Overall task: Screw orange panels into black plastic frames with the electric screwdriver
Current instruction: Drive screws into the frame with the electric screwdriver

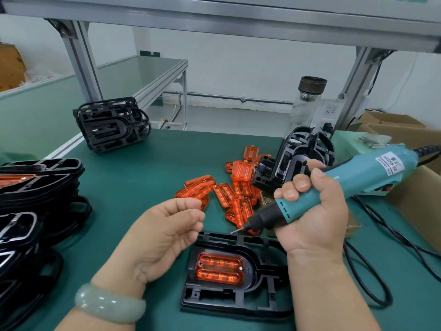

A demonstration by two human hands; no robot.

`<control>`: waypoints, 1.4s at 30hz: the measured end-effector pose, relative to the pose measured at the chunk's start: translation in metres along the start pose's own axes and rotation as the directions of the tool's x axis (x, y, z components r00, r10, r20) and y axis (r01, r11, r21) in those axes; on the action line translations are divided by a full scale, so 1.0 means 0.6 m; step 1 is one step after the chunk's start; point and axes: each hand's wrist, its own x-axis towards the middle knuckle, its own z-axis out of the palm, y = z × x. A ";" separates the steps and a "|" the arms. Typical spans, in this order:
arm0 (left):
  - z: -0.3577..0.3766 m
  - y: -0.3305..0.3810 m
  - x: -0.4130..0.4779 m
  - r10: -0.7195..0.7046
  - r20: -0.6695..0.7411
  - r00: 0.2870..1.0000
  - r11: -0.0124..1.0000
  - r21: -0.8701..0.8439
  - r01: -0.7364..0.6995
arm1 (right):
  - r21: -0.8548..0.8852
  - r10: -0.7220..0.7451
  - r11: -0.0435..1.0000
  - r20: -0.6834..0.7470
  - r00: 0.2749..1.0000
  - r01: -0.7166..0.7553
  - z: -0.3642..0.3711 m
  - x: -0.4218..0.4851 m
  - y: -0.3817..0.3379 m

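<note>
One ribbed orange panel point(219, 267) seated — a heap left
Right hand point(317, 218) fingers wrap the teal electric screwdriver point(358, 177) above the black plastic frame point(253, 278) on the green worktop point(148, 163); left hand point(164, 232) fingers curl loosely, hold unclear; loose orange panels point(229, 189) wait

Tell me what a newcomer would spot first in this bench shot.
First is the teal electric screwdriver, gripped in the right hand, with its bit angled down toward the far edge of the black frame lying nearest the person. Next is the bright orange panel seated in that frame. Just behind it, mid-table, is the heap of loose orange panels.
</note>
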 end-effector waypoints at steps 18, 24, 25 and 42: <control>0.020 -0.008 -0.010 -0.173 0.238 0.956 0.954 -0.200 0.223 | 0.170 -0.003 0.985 -0.114 0.993 0.023 0.011 -0.009 0.001; 0.021 -0.014 -0.010 -0.150 0.240 0.959 0.971 -0.147 0.189 | 0.185 -0.015 0.982 -0.140 0.990 0.041 0.012 -0.008 0.003; 0.023 -0.015 -0.011 -0.154 0.239 0.959 0.972 -0.138 0.191 | 0.188 -0.017 0.981 -0.145 0.989 0.045 0.012 -0.008 0.003; 0.031 -0.020 -0.015 -0.096 0.254 0.962 0.994 -0.018 0.105 | 0.163 -0.020 0.985 -0.160 0.987 0.046 0.013 -0.008 0.004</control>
